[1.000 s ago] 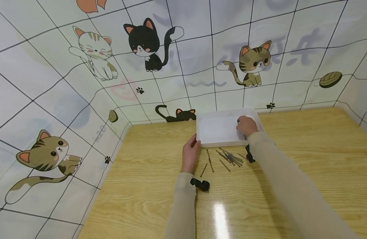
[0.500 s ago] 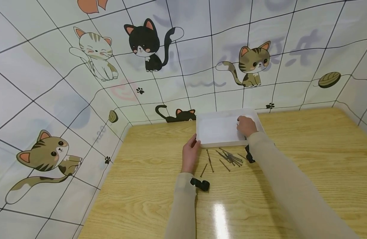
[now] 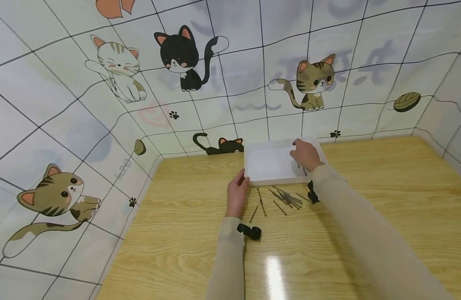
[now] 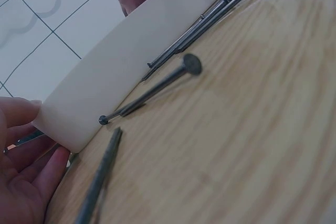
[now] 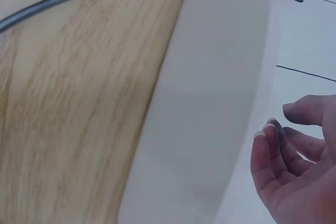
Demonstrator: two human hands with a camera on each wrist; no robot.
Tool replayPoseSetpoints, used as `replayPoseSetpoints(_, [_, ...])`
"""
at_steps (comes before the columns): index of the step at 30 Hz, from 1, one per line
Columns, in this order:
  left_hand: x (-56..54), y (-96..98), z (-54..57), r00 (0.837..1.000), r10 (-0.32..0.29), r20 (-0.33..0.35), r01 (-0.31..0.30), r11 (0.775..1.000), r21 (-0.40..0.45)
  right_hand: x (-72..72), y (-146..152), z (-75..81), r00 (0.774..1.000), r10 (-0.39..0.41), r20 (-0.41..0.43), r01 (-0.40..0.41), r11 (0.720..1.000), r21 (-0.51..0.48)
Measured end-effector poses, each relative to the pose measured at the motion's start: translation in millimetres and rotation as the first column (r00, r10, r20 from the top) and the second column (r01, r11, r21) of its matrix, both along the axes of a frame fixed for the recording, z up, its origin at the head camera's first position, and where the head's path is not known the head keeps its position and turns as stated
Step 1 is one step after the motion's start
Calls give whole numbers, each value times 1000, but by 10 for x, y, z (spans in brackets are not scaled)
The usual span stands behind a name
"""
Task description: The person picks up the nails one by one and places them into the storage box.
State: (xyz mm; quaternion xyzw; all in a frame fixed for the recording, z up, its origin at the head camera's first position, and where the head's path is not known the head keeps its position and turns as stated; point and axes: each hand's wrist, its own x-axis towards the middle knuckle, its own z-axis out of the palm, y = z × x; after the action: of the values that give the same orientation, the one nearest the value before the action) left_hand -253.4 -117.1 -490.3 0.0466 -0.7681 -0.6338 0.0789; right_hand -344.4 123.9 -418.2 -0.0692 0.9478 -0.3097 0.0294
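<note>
A shallow white box [image 3: 269, 164] stands on the table by the wall. My left hand [image 3: 237, 196] holds its front left corner, the thumb at the rim in the left wrist view and the fingers around the outside. Over the box's right part hovers my right hand [image 3: 306, 156]. In the right wrist view its thumb and loosely bent fingers [image 5: 260, 153] stand apart with nothing between them. Below that hand, small dark nail ends [image 3: 298, 165] show inside the box, mostly hidden. Several long nails [image 3: 286, 198] lie loose before the box, some bunched together.
The wooden table [image 3: 178, 233] reaches to a tile-patterned cloth wall [image 3: 249, 75] printed with cats, directly behind the box. Two single nails lie close to the left hand, one of them [image 3: 254, 213] nearest the wrist.
The right hand has risen slightly, and its thumb and fingers have parted. Dark nail ends now show under it in the box. The left hand keeps its place; the head view has shifted slightly.
</note>
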Motion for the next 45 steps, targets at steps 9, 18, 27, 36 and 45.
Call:
replayPoseSetpoints(9, [-3,5,-18,1000,8,-5,-8,1000,-16,115,18,179,997,17,-74,-19,999,-27])
replayPoseSetpoints(18, [20,13,12,1000,-1,-7,1,1000,9,287,113,288,987,22,-159,-31,998,-52])
replayPoseSetpoints(27, [46,32,38,1000,6,21,-7,1000,22,561,202,275,980,20,-196,-52,986,-157])
replayPoseSetpoints(36, [25,11,51,1000,1,9,-1,1000,17,757,245,206,982,-12,-188,-34,971,-238])
replayPoseSetpoints(45, [50,28,36,1000,-7,7,6,1000,26,1007,240,-14,991,-2,-132,-43,942,-334])
